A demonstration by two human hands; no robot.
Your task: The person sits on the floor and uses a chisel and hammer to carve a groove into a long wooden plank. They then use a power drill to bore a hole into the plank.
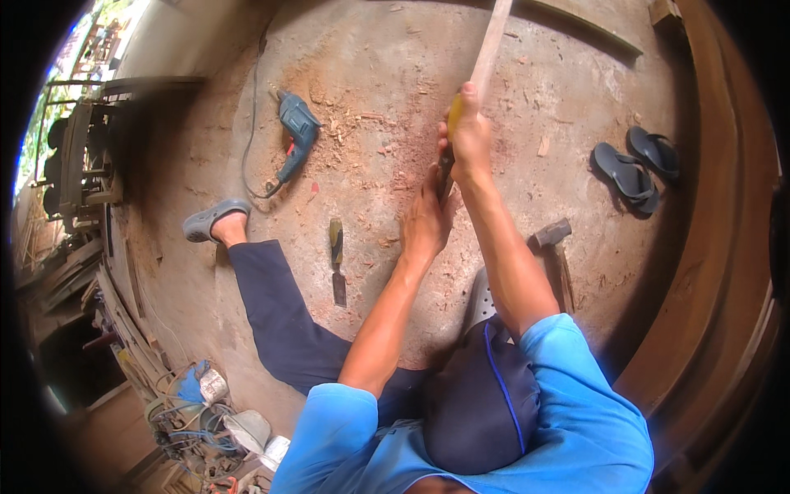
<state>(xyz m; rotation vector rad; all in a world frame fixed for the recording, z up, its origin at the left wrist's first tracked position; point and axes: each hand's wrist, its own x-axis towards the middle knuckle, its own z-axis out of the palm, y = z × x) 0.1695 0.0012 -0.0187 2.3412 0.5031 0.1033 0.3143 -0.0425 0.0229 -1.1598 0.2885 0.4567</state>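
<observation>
A narrow, pale strip [491,41], apparently wood, runs from the upper edge down to the person's hands, over the middle of the dusty concrete floor [370,49]. A yellow piece [455,115], probably a tool's handle, lies along its near end, with a dark portion [446,169] below; the fingers hide how these parts meet. The right hand [471,146] grasps the yellow piece, fingers curled round its left side, thumb pointing up and away from the body. The left hand [426,218] is just below, back of the hand showing, its fingers laid against the dark portion; whether they are clenched on it I cannot tell. Both forearms reach forward from short blue sleeves and converge, the right one slanting leftward, the left one rightward. Left of the hands lies a chisel [337,262] with a yellow-and-black handle, blade toward the body; farther off is a corded blue-grey drill [298,132], any lettering on its casing too small to read. Right of the right forearm is a hammer [558,255], and beyond it a pair of dark flip-flops [629,177].
</observation>
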